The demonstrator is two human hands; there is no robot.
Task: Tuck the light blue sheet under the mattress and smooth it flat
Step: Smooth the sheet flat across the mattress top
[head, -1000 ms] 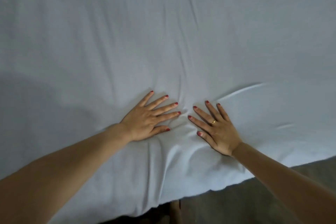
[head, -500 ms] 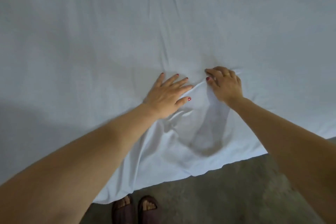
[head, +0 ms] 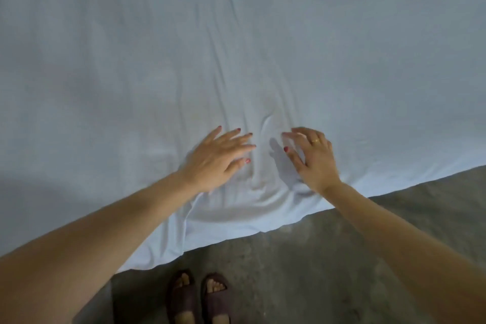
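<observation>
Concrete floor [head: 315, 271] nearest, then the light blue sheet [head: 236, 34] hanging over the bed's edge. Left hand [head: 218, 160] lies flat, fingers spread; right hand [head: 315, 160] hovers, fingers loosely bent, gripping nothing. Sweeping outward from that central ridge should flatten it.

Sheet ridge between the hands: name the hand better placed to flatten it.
Left, probably. The left hand lies flat on the sheet, fingertips beside the ridge; the right hand looks arched, fingers partly lifted.
</observation>
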